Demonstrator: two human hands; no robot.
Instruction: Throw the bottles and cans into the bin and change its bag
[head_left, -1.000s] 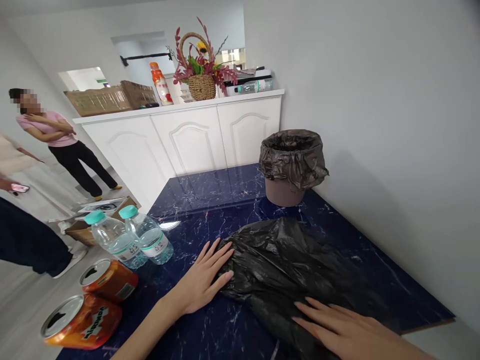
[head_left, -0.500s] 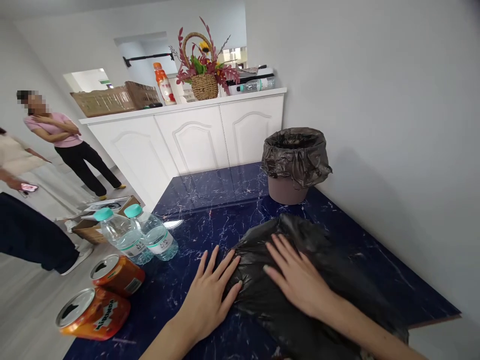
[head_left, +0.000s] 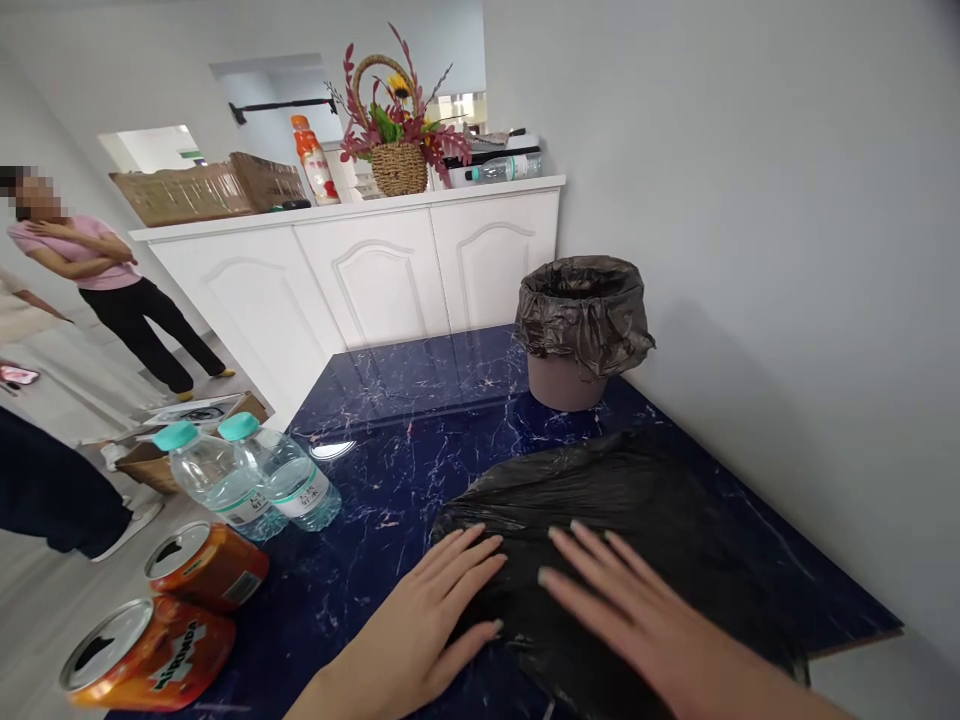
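Note:
A black plastic bag (head_left: 600, 490) lies spread over the right part of the dark blue marbled table (head_left: 405, 430). My left hand (head_left: 431, 610) rests at the bag's left edge, palm down, fingers extended and thumb apart. Over the middle of the bag is my right hand (head_left: 630, 610), its fingers spread and slightly blurred. Neither hand grips anything. Behind the bag stands a bin (head_left: 566, 383) lined with a black bag folded over its rim.
Two orange cans (head_left: 176, 655) and two water bottles (head_left: 300, 485) with teal caps stand at the table's left side. A white cabinet (head_left: 375, 270) holds a flower basket (head_left: 400, 168), a cardboard box and bottles. People stand at the far left.
Both hands have moved down in the view, toward me. The bag lies flatter, its top edge stretched further right. The view has shifted slightly, with cans and bottles further left.

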